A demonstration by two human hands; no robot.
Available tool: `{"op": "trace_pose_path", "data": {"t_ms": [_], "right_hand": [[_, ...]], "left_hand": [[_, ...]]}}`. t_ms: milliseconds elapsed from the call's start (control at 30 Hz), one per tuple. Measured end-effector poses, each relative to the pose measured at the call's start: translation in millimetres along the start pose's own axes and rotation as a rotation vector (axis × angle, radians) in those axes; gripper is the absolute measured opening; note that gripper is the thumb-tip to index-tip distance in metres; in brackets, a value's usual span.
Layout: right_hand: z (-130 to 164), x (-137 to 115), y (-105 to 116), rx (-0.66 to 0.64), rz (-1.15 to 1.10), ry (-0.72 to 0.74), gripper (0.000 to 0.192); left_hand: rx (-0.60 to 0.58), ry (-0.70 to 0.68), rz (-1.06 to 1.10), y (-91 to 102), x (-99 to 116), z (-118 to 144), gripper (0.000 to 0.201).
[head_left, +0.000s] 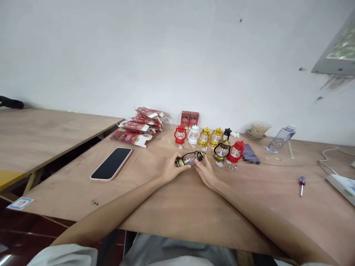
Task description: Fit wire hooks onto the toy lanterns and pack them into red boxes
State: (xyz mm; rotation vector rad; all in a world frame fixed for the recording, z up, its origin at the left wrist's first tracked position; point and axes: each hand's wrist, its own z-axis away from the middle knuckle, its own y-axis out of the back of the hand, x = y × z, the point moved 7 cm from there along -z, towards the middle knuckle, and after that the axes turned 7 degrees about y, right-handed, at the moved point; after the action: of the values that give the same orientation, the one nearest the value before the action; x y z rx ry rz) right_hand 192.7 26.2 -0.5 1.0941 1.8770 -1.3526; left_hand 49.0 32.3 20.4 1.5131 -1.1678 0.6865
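Observation:
Between both hands lies a small bronze-and-black toy lantern (190, 159), tilted on its side with its clear globe showing. My left hand (172, 169) is closed around its base end, thumb along the near side. My right hand (205, 170) grips the cap end with thumb and fingers. Just beyond stand several similar lanterns: a red lantern (180, 135), a white lantern (193, 135), gold lanterns (204, 137), a bronze lantern (222, 150) and another red lantern (235, 152) at the right. Thin wire pieces (218, 166) lie in front of them.
Flattened red boxes (135, 127) are piled at the back left; two upright red boxes (190, 119) lean near the wall. A phone (111, 164) lies left. Rightward are a lidded cup (259, 129), a water bottle (280, 139), a screwdriver (302, 183) and a white cable (327, 160).

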Motion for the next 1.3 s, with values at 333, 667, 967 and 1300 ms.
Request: {"op": "trace_pose_path", "data": {"t_ms": [333,667,967,1300], "right_hand": [[6,5,-12,0.017,-0.068,-0.038,0.037],[7,-21,-1,0.102,0.378,0.261,0.056],[35,-57,-28,-0.008,1.147,0.688,0.013],[41,-61,-27,-0.015,1.146,0.792,0.02]], "left_hand": [[-0.056,0.003,0.134,-14.6,-12,-4,0.037],[-0.067,-0.022,0.121,-16.2,-15,-6,0.036],[0.069,-0.047,0.006,5.1,1,-1,0.032],[0.048,-0.157,0.025,14.6,8,-9,0.036]]}}
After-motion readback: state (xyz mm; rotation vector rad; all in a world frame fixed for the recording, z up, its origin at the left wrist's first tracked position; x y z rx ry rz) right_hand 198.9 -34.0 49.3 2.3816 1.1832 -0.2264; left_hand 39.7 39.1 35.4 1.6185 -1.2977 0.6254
